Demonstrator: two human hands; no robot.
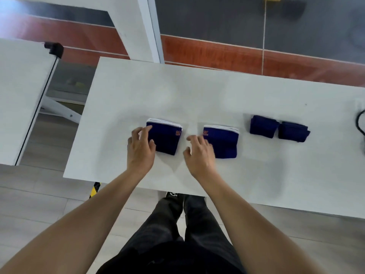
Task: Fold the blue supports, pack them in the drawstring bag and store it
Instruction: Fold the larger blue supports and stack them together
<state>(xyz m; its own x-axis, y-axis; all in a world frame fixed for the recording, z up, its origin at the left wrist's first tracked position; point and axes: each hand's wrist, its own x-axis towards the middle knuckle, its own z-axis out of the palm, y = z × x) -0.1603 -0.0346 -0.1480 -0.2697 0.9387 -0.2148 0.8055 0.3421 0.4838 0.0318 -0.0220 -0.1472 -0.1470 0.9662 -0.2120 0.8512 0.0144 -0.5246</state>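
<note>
Two folded blue supports with white edging and orange lettering lie on the white table (197,91). My left hand (140,147) rests its spread fingers on the left edge of the left support (166,137). With its fingers loosely spread, my right hand (199,153) touches the left edge of the right support (224,142). Neither hand grips anything. Further right lie two smaller dark blue folded supports (262,126), (293,131), side by side. No drawstring bag is in view.
A second white table (17,95) with a black clamp (54,48) stands to the left across a gap. A black cable (360,121) curls at the table's right edge. My legs stand at the near edge.
</note>
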